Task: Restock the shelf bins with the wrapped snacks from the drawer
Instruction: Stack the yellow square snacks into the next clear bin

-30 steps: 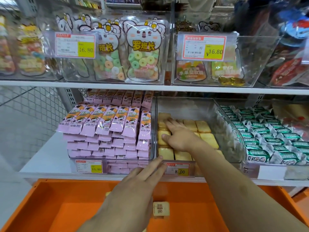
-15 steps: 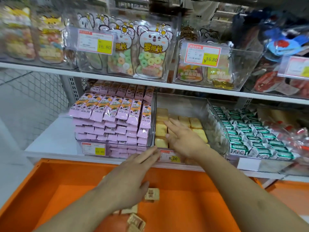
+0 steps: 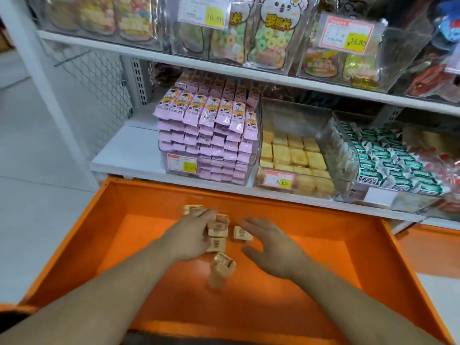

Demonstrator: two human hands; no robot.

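Observation:
Several small tan wrapped snacks [image 3: 218, 235] lie loose in the middle of the open orange drawer [image 3: 149, 195], with one more [image 3: 242, 233] just to their right and a tilted pair [image 3: 222, 267] nearer me. My left hand [image 3: 190, 236] reaches into the drawer and its fingers and thumb touch the left side of the pile. On the other side, my right hand [image 3: 270, 244] hovers with fingers spread, holding nothing. On the shelf above, a clear bin [image 3: 298, 115] holds rows of the same yellow snacks [image 3: 293, 155].
A bin of pink packets [image 3: 206, 135] stands left of the yellow bin and green-wrapped sweets [image 3: 388, 168] fill the bin to its right. The upper shelf [image 3: 249, 75] carries bags of ring candy. A white upright [image 3: 37, 70] and wire mesh stand at left.
My right hand has left the yellow snack bin and come down into the drawer. My left hand has dropped from the drawer's far edge onto the snack pile. The view has tilted down.

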